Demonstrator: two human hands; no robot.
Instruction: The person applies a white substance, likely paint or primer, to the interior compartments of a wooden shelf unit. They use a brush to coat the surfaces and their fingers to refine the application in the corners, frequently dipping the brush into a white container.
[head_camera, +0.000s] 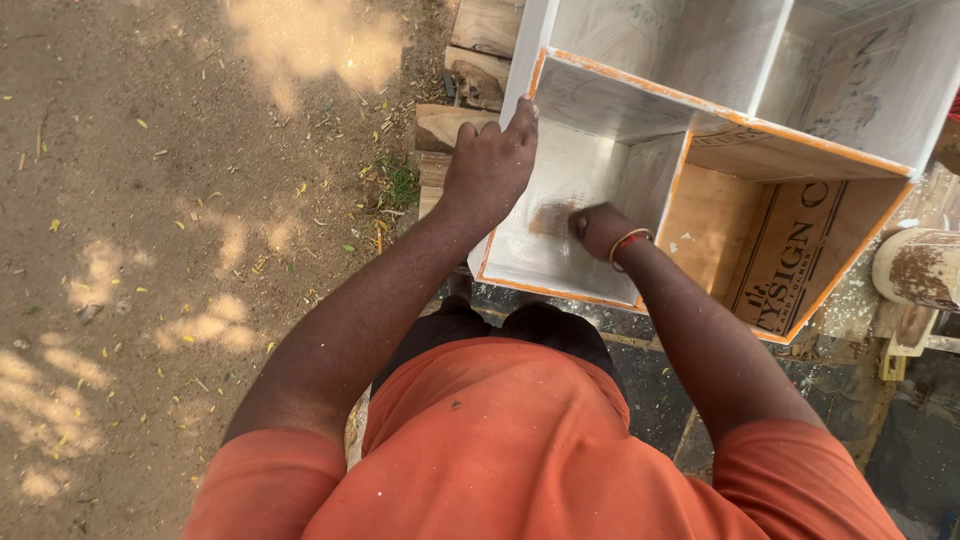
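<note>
In the head view, a white-painted wooden shelf unit (640, 110) with orange-edged boards is seen lying ahead of the person, raised on dark slabs (650, 390) and timber offcuts (470, 80) above a sandy ground (180, 200). The left hand (492, 165) is laid over the unit's left wall, fingers curled over the top edge, so its grip is closed on that wall to steady it. The right hand (600, 228), with a red and yellow bangle (630, 243) at the wrist, is pushed into the nearest left compartment and is clenched around a small brownish sanding pad (553, 218), which is pressed flat on the white floor of that compartment; the pad is blurred, so what it is made of cannot be told for certain.

The rubbing would best be done with the pad kept flat and the pressure even, strokes being carried right into the corners, while the wall is held firm so that the unit is not rocked on its supports.

The unit's long axis is seen running from lower left to upper right, away from the person, and its open compartments are turned upward towards the camera. An unpainted brown compartment (730, 230) lies just right of the one being worked, and a paint-stained cylinder (915, 268) is seen at the right edge.
</note>
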